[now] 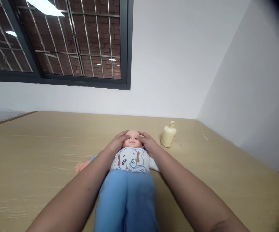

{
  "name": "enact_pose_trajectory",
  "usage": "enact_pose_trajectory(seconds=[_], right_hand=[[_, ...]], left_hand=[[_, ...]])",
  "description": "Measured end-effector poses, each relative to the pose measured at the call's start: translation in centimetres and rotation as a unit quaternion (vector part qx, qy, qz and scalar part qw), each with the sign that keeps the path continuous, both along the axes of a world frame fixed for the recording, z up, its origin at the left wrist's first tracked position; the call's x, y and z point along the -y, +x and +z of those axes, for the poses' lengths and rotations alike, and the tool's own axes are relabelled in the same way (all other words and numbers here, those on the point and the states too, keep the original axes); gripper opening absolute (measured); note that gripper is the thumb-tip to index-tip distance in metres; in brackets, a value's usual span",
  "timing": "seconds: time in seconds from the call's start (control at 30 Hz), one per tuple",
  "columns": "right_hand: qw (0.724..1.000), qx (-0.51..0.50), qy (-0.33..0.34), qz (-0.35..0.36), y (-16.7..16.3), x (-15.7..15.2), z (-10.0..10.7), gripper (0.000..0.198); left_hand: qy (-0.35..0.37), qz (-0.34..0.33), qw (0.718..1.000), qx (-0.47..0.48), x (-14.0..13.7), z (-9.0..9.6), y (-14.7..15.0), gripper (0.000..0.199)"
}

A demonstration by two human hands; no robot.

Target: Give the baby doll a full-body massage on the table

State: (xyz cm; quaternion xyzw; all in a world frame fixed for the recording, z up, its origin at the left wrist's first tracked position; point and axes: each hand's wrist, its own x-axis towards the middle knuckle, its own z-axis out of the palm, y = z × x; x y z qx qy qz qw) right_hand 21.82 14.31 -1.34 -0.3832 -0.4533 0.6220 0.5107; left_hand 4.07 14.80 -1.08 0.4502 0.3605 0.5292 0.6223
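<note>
Nearest the camera, the blue trousers [127,199] of a doll [129,161] run out past the near edge of view, with a bare forearm slanting in on each side. At far left, a pale, rumpled sheet [1,116] lies beyond the edge of the tabletop [37,148]; above it, a dark-framed window [81,42] with metal bars shows brickwork behind. To the right of the doll, near its head but apart from it, a cream pump bottle [169,135] stands upright just beyond the right hand [147,141], blocking nothing between the hands and the doll. A tiny scrap [181,145] lies beside the bottle, and farther right is a thin pale strand [205,135]. The doll lies face up between the forearms, head at the far end. The left hand [120,140] and the right hand cup opposite sides of its head, thumbs resting on the face; how firmly they press, I cannot tell.
</note>
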Motion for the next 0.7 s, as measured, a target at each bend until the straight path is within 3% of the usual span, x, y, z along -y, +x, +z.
enact_pose_trajectory(seconds=[0.2, 0.47, 0.7], right_hand=[[0.999, -0.033, -0.019, 0.039, 0.8, 0.3, 0.5, 0.049], [0.993, -0.068, -0.011, 0.091, 2.1, -0.7, -0.3, 0.061], [0.996, -0.039, -0.038, 0.065, 1.8, -0.2, 0.7, 0.058]], left_hand=[[-0.043, -0.044, 0.996, 0.064, 0.1, 0.0, -0.9, 0.063], [-0.056, -0.052, 0.993, 0.090, -0.3, -0.2, -1.6, 0.059], [-0.045, -0.035, 0.996, 0.072, 0.2, 0.2, -1.0, 0.057]])
